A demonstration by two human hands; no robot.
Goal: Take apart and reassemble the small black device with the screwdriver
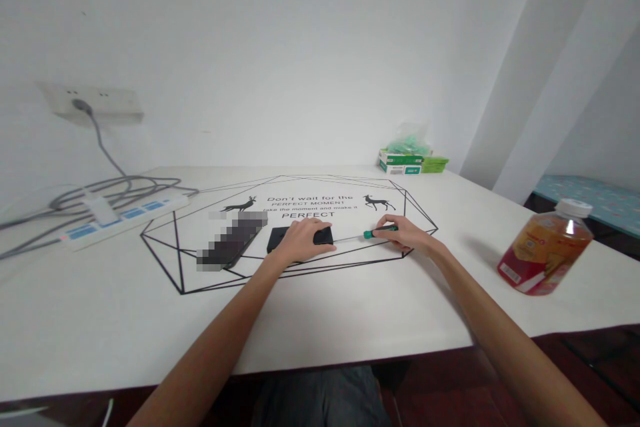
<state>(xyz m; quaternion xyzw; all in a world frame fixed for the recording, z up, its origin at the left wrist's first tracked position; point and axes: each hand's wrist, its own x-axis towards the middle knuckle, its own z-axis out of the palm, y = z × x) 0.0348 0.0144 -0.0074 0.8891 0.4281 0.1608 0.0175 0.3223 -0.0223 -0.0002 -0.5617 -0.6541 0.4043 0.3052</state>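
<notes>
A plain white wall rises behind a white tabletop (380,310) printed with black lines, two deer and English lettering. I take clock directions from the black box (325,236), which lies near the middle of the tabletop, 12 being toward the wall.

My left forearm reaches in from 7 o'clock. The left hand (303,239) lies palm down over the black box, fingers spread forward across its top and thumb along the near side at its right end. That grip is moderately spread, holding the box against the tabletop.

My right forearm comes in from 4 o'clock, the wrist low. The right hand (400,233) sits at 3 o'clock, fingers curled, in a narrow grip on the green and black handle of a screwdriver (369,234). Its thin shaft lies nearly level, pointing to 9 o'clock at the right end of the box; I cannot tell whether the tip touches.

A dark, pixelated flat object (235,240) lies at 9 o'clock, near the box. At 10 o'clock are a white power strip (131,217) and grey cables (67,199). Small green and white boxes (401,160) stand at 1 o'clock, and a white-capped bottle (546,250) of amber drink at 3 o'clock, well apart.
</notes>
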